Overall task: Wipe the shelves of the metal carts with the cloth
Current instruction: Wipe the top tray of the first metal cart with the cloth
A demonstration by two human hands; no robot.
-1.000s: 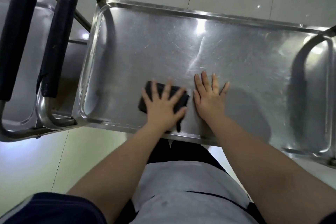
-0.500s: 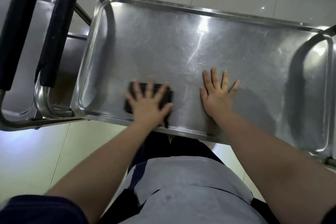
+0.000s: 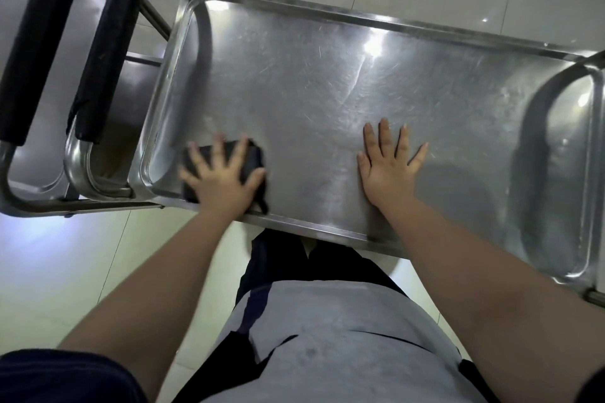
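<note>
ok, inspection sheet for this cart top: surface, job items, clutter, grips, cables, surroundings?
surface: steel shelf, scratched, with glare spots and a raised rim.
job's things: dark cloth near the shelf's near left corner, under the left hand.
clutter: nothing seen.
grips: left hand with fingers spread, pressing the cloth; right hand flat on bare shelf, apart from the cloth.
cables: nothing seen.
surroundings: second cart at left; two black padded handles; tiled floor.
</note>
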